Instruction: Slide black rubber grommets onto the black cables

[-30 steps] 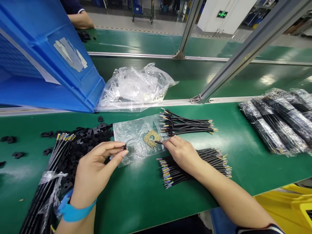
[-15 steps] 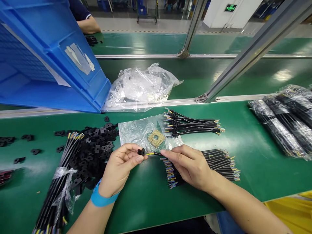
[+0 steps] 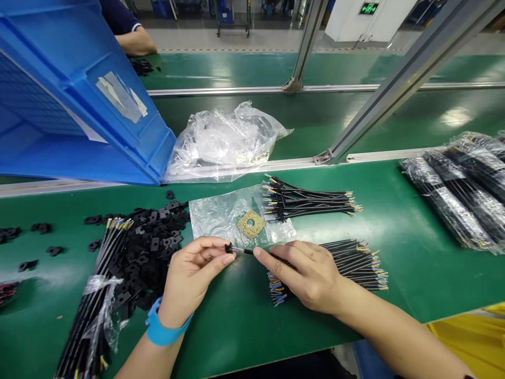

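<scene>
Between the thumb and fingers of my left hand [image 3: 199,268] is a small black plastic piece [image 3: 228,248]. My right hand [image 3: 305,271] pinches a short black cable [image 3: 248,251], whose stripped coloured wires point left and meet the black piece. How far the wires go into it is hidden. Under and behind my right hand lies a row of black cables [image 3: 351,263] with bare wire ends. Beyond it rests a bunch of cables with black pieces on their left ends [image 3: 311,198]. A heap of loose black pieces [image 3: 158,231] lies left of my left hand.
A tan sponge [image 3: 251,225] lies on a clear plastic bag [image 3: 213,210]. A wrapped cable bundle [image 3: 92,295] is at left, a blue crate [image 3: 130,105] behind it. Wrapped bundles [image 3: 450,200] lie at right. A metal post [image 3: 379,100] slants up. Another person's arm [image 3: 136,42] rests across the bench.
The black piece has turned in my left fingers, and the cable's wires now sit closer against it. My right hand has shifted slightly left with the cable. The whole view has shifted a little.
</scene>
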Demonstrator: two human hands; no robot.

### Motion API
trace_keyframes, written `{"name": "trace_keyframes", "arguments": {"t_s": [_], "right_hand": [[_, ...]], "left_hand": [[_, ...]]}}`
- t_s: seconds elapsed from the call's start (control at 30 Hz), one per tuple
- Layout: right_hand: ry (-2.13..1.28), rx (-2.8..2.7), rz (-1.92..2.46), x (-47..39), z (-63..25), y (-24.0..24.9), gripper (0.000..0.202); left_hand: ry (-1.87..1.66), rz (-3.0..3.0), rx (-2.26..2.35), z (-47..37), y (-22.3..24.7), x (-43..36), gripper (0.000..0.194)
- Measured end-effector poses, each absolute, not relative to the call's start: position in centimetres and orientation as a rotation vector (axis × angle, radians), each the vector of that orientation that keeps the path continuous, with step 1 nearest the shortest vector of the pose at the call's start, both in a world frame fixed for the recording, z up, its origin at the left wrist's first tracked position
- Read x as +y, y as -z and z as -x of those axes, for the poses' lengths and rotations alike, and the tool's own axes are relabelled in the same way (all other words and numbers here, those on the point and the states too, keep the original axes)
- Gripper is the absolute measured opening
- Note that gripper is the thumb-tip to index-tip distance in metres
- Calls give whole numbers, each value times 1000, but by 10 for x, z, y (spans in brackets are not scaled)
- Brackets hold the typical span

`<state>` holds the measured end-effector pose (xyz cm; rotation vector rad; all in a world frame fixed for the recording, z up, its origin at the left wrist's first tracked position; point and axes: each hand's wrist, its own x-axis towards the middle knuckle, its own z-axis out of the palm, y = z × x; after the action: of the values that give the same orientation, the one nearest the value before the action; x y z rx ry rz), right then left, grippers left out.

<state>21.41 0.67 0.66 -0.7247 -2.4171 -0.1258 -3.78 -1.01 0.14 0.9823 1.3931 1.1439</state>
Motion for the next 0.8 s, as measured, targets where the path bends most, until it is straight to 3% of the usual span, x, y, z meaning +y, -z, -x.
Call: {"name": "trace_keyframes", "arguments": {"t_s": [0.33,0.53,0.8], "right_hand": [[220,-2422,540,11,-217,-15,27],[-32,-2379,631,8,-217,-8,28],[-142,-2248,629,5,-209,1,23]], "left_hand": [[-1060,-1016,1395,46,3,-9,27],[-935,-1138,1257,38,3,-12,19],[-1127,-1361,1307,28,-1,-18,16]]}}
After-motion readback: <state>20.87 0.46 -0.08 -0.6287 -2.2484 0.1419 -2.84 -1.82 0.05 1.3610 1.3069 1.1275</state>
